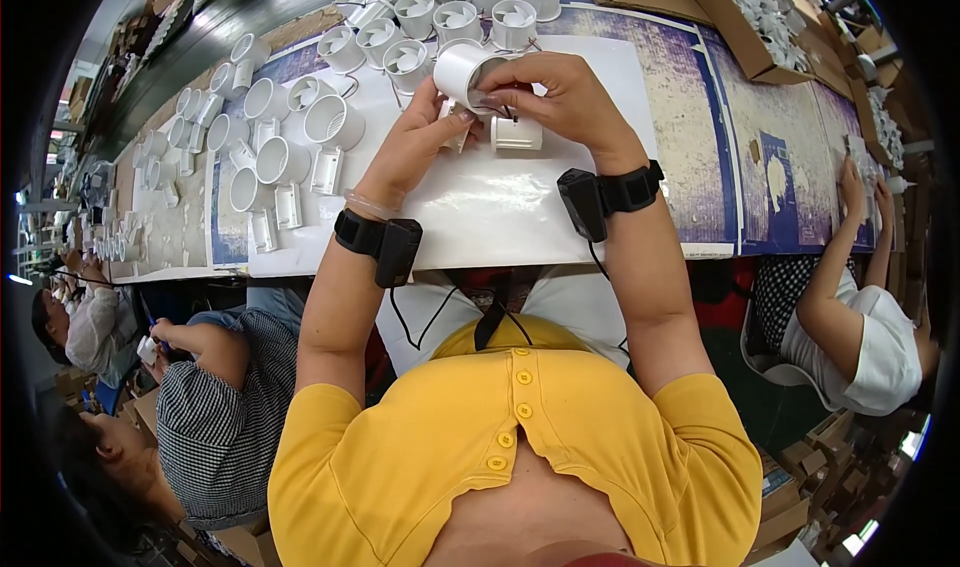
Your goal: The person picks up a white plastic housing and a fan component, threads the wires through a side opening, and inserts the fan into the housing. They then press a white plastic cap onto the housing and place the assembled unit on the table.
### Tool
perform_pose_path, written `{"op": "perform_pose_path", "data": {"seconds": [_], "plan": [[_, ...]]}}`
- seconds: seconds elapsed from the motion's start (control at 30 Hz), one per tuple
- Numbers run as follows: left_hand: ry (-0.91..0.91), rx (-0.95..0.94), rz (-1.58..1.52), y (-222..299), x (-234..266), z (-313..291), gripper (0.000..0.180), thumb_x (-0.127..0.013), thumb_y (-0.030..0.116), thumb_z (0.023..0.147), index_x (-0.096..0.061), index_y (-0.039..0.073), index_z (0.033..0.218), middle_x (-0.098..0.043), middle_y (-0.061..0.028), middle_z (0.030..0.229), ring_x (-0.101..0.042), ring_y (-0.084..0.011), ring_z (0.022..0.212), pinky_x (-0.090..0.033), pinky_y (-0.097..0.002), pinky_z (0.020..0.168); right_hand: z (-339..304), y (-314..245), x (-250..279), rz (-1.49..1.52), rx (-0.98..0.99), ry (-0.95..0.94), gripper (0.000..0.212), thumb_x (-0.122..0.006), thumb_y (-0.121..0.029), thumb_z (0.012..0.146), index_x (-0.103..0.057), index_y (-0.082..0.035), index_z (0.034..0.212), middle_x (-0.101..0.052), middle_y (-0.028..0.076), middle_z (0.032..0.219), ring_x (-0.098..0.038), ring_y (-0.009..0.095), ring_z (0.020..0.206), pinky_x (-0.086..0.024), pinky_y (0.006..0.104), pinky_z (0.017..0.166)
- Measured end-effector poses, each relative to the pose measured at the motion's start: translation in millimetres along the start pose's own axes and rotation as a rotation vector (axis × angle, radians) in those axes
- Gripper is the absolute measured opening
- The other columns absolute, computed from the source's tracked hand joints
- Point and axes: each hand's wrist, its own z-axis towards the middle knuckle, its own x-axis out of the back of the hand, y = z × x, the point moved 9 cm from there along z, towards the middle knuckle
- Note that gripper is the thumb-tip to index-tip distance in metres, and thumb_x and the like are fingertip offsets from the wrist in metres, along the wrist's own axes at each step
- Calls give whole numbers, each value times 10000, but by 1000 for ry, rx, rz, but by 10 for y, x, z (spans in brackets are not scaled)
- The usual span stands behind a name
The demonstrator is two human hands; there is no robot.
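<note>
A person in a yellow shirt [520,447] works at a table [690,137]. Both raised hands hold a white cylindrical fan housing [462,70]: left hand [415,142] pinching its underside, right hand [560,97] curled over the open end. A white part [516,133] lies beneath. Farther off stand rows of finished fans [450,12].

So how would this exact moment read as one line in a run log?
left hand: grip on white cylinder housing | right hand: fingers at its open end | small white part: on white sheet below | fan housings: rows behind
</note>
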Motion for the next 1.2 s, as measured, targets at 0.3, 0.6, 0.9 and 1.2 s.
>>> {"op": "perform_pose_path", "data": {"seconds": [0.3,0.6,0.9,1.2], "plan": [[27,18,-57,28,46,14,482,-530,73,883,-359,26,1331,-521,-66,1157,-591,-131,929,-491,-272,806,-6,103,-54,-2,-89,69,128,-699,-89,800,-711,-58,923,-696,43,790,-630,136,703,-491,262,650],[35,-94,-9,92,45,14,491,-514,53,878,-361,29,1344,-506,-73,1198,-562,-147,1007,-475,-287,858,-12,-4,-44,-59,-1,52,124,-735,-88,752,-720,-86,875,-691,30,853,-602,145,709,-487,271,664],[71,-100,-69,18,119,36,520,-500,29,864,-343,30,1360,-501,-77,1214,-559,-151,1010,-471,-289,859,-12,-300,1,-374,264,228,134,-748,-113,718,-725,-141,847,-548,30,1254,-455,249,1121,-410,350,914],[55,-57,-36,48,36,18,475,-482,44,853,-377,39,1316,-512,-71,1177,-575,-138,937,-488,-282,801,-12,-66,-173,-335,125,141,112,-722,-128,756,-704,-67,848,-498,58,1331,-391,294,1246,-346,394,1028]]}}
